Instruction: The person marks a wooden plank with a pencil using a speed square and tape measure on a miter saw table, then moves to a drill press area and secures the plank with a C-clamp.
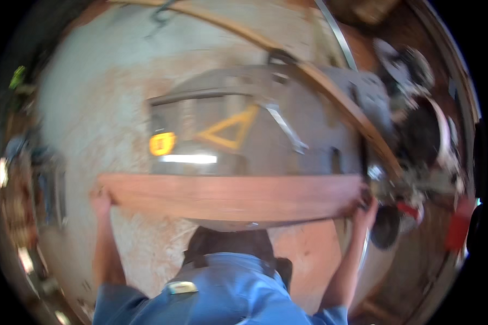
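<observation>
A long reddish-brown wooden board [233, 196] lies level in front of me, across the near edge of a grey metal machine table [314, 138]. My left hand [101, 197] grips the board's left end. At its right end, my right hand [366, 210] is closed around the wood, its fingers partly blurred. Just beyond the board on the table are a yellow tape measure [162, 143], a yellow triangular square [230, 130] and a metal wrench [287, 129]. Whether the board rests on the table or hangs just above it, I cannot tell.
A long wooden rail [341, 100] crosses the table diagonally from the upper left to the right. Machine parts with a round dark wheel [420, 130] stand at the right, near a red box [459, 225]. Wooden and metal items line the far left. The pale floor [92, 108] is stained.
</observation>
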`<state>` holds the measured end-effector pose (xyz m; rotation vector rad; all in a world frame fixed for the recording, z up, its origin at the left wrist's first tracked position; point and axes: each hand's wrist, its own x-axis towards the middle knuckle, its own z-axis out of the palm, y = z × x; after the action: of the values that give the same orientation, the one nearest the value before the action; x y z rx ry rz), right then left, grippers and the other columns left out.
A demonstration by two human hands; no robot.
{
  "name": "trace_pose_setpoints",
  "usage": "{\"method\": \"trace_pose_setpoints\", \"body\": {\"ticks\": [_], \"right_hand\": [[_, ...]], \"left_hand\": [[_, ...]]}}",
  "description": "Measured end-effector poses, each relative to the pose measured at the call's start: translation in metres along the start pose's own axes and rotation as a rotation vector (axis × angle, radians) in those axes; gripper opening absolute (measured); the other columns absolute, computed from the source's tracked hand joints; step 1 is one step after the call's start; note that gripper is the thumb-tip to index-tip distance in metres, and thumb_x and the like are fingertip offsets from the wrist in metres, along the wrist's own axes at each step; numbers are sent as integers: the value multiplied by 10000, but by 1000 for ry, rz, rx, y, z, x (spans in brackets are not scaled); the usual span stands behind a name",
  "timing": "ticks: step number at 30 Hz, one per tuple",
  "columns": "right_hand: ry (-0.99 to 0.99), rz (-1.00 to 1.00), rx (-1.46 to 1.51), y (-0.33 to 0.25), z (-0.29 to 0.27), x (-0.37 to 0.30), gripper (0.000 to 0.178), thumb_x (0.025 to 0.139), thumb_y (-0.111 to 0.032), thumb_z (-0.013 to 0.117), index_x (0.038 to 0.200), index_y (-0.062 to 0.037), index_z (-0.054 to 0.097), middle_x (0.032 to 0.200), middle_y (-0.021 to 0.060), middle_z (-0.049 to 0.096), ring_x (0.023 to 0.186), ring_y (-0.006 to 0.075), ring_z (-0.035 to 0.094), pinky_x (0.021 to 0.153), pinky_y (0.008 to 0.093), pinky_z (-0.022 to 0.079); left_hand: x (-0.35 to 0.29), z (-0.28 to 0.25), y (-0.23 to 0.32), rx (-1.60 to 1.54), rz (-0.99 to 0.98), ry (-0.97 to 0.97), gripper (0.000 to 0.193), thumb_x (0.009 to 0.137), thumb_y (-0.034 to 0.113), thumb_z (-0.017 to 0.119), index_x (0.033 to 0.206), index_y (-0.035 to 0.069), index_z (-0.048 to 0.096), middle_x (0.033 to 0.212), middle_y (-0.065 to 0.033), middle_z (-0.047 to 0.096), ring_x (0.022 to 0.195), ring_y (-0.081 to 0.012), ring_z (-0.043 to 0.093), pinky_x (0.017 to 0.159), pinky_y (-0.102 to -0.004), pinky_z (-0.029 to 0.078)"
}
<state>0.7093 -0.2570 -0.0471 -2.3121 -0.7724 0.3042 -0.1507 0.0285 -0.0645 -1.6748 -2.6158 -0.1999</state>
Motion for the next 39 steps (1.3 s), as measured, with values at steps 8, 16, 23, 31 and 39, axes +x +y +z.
{"method": "trace_pose_setpoints", "body": {"ticks": [8, 16, 23, 31, 39], "right_hand": [[69, 84, -85, 19, -4, 9, 473, 976, -205, 620, 1371, 13, 479, 1052, 102, 635, 844, 172, 586, 729, 286, 482], [106, 114, 23, 15, 4, 13, 415, 984, -202, 632, 1318, 7, 505, 936, 68, 638, 717, 106, 547, 583, 248, 424], [156, 197, 100, -1, 11, 14, 380, 1003, -232, 617, 1283, 2, 512, 849, 29, 615, 626, 62, 500, 494, 227, 351], [129, 209, 225, 13, 12, 15, 368, 1004, -216, 626, 1267, 16, 516, 979, 72, 617, 807, 105, 584, 648, 227, 477], [70, 71, -41, 13, 7, 3, 432, 984, -195, 622, 1327, 47, 518, 1230, 154, 615, 1065, 224, 593, 890, 329, 497]], "left_hand": [[4, -2, -2, -701, -196, -177, 309, 930, 106, 605, 1204, -21, 674, 1250, -161, 650, 1135, -253, 613, 999, -343, 467], [-9, -11, 8, -933, -248, -249, 347, 948, 87, 599, 1271, -34, 631, 1280, -132, 647, 1129, -207, 615, 965, -302, 471], [-10, -12, 18, -1042, -357, -224, 339, 967, 61, 577, 1289, -37, 621, 1235, -109, 671, 1109, -175, 617, 958, -300, 480], [-8, -17, 17, -1100, -352, -243, 288, 957, 47, 589, 1221, -31, 675, 1199, -104, 686, 1097, -176, 624, 963, -292, 480], [-11, 6, -14, -932, -210, -168, 306, 937, 57, 605, 1222, -33, 671, 1285, -105, 637, 1164, -191, 590, 1011, -310, 457]]}}
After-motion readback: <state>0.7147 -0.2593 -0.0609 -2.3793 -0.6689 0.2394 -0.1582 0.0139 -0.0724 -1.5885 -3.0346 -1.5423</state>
